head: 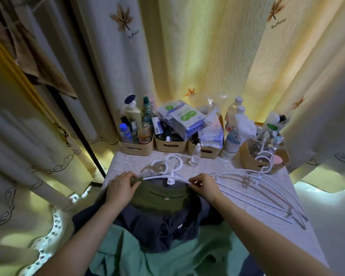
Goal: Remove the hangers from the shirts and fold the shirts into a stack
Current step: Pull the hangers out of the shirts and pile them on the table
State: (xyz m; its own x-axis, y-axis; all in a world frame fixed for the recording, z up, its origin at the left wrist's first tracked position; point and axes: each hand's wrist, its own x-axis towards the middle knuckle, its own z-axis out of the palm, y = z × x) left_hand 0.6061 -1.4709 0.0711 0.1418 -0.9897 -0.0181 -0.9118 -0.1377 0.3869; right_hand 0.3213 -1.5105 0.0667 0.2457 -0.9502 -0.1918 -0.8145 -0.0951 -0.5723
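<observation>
An olive green shirt [157, 200] lies on the table with a white hanger [172, 172] still in its neck. My left hand [121, 187] grips the shirt's left shoulder at the hanger's arm. My right hand [202, 184] pinches the right shoulder and the hanger's other arm. Below it lie a dark navy shirt [157, 228] and a light green shirt [167, 257], both rumpled, nearest to me. Several bare white hangers [267, 188] lie spread on the right of the table.
A lace cloth covers the table [217, 162]. Beige bins [136, 148] of bottles and packets line the back edge, with a small clear bottle [195, 155] in front. Curtains [187, 56] hang close behind and at both sides.
</observation>
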